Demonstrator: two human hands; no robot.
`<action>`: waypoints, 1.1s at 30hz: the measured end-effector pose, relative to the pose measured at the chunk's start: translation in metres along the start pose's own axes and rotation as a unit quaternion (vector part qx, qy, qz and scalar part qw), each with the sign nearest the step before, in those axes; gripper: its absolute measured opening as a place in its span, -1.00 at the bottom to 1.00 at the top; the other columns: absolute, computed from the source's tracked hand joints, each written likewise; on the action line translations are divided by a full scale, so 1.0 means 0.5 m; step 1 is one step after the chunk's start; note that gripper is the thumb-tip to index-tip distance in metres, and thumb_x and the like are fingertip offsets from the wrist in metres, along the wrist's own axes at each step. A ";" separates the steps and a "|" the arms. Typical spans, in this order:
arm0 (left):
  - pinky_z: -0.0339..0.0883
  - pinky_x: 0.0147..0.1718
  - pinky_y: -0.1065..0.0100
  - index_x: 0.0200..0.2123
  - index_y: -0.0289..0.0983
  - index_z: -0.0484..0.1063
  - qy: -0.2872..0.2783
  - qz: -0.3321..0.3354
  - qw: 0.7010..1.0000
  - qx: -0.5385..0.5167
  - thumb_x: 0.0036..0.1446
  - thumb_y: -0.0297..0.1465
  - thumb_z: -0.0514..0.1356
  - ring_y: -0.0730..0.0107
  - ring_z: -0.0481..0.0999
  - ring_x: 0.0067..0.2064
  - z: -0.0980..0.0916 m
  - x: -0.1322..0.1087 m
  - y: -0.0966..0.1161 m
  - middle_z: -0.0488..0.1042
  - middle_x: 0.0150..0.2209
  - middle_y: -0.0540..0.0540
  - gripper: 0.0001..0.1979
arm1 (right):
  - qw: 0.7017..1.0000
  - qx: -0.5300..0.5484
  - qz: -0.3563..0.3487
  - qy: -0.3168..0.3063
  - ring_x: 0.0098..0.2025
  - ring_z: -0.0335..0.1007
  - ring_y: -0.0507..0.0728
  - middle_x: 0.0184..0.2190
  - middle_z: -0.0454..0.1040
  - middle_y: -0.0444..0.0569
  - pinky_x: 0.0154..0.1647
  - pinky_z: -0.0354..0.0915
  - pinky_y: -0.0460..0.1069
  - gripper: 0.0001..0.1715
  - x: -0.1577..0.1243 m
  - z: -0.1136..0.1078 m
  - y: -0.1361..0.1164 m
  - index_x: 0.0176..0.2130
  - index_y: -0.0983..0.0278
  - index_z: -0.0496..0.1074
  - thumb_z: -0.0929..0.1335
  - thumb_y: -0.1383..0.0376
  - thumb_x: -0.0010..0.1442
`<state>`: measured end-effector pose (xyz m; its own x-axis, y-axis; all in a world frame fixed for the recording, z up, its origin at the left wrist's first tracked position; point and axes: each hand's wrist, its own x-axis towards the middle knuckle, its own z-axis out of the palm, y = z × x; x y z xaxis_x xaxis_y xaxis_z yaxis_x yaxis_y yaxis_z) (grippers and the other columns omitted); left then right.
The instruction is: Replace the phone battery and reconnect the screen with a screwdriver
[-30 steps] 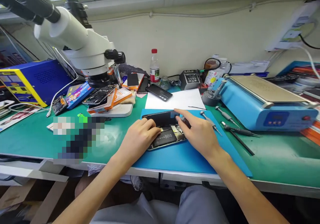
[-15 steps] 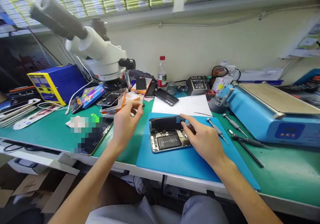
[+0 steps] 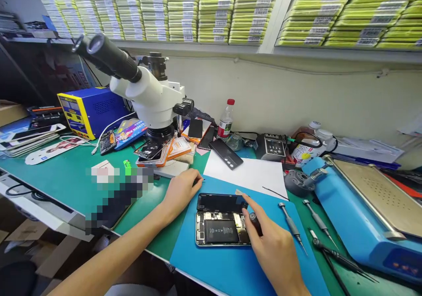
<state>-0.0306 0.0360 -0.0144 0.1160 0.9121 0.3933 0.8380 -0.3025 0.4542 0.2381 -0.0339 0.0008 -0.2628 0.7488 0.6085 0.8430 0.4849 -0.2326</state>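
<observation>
An opened smartphone (image 3: 200, 234) lies on a blue mat (image 3: 198, 269), its black battery (image 3: 220, 232) and boards exposed. Its lifted screen (image 3: 214, 202) leans back along the far edge. My right hand (image 3: 273, 243) is at the phone's right end, its index fingertip by the screen's upper corner. Inside that hand is a dark screwdriver (image 3: 253, 218), only its round cap end showing. Left of the phone, over the mat's edge, my left hand (image 3: 180, 192) is closed in a pinch. A tiny dark tip shows at its fingertips, too small to name.
Screwdrivers (image 3: 292, 225) and tweezers (image 3: 346, 256) lie to the right, beside a blue heating plate machine (image 3: 356, 225). Behind the mat are white paper (image 3: 250, 177), a black phone (image 3: 226, 153) and a bottle (image 3: 226, 120). A microscope (image 3: 151, 98) stands back left.
My left hand has moved toward the phone from the clutter under the microscope, still pinched. The camera has tilted up. My right hand stays at the phone's right end.
</observation>
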 end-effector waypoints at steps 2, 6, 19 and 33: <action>0.40 -0.26 0.33 -0.24 -0.22 0.53 -0.011 0.006 1.000 0.002 0.43 -0.37 0.20 0.30 0.62 -0.23 0.001 0.000 -0.002 0.63 -0.26 -0.01 -0.85 | 1.000 0.000 0.005 -0.019 -0.68 0.35 0.07 -0.52 0.60 -0.08 -0.62 0.24 -0.01 -0.49 -0.002 0.001 0.000 0.35 0.23 0.46 0.27 0.18 0.54; 0.48 -0.12 0.26 -0.17 -0.21 0.60 -0.022 0.012 1.000 -0.004 0.46 -0.36 0.19 0.23 0.65 -0.09 0.001 -0.009 -0.007 0.67 -0.15 -0.06 -0.82 | 1.000 0.023 0.011 -0.019 -0.62 0.42 0.08 -0.48 0.63 -0.06 -0.62 0.26 -0.01 -0.47 -0.007 0.007 0.004 0.38 0.20 0.43 0.27 0.18 0.53; 0.47 -0.22 0.34 -0.11 -0.19 0.56 0.082 -0.014 0.993 -0.079 0.49 -0.31 0.15 0.36 0.63 -0.27 -0.030 -0.031 0.001 0.65 -0.28 0.01 -0.82 | 0.998 0.045 0.030 -0.043 -0.66 0.38 0.06 -0.54 0.57 -0.14 -0.66 0.17 -0.01 -0.47 -0.004 0.000 0.004 0.39 0.20 0.41 0.28 0.18 0.53; 0.16 0.27 -0.13 0.00 -0.09 0.59 0.078 0.109 0.990 0.037 0.43 -0.40 0.22 -0.02 0.38 0.37 0.012 -0.131 0.183 0.48 0.32 -0.14 -0.82 | 0.983 0.102 0.118 -0.099 -0.61 0.44 0.10 -0.46 0.63 -0.11 -0.59 0.34 -0.01 -0.50 0.010 -0.021 -0.008 0.32 0.19 0.46 0.24 0.16 0.53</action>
<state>0.0414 -0.0497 -0.0034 0.2196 0.7721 0.5964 0.8392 -0.4612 0.2880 0.2381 -0.0371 0.0125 -0.1748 0.9149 0.3638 0.7858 0.3523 -0.5084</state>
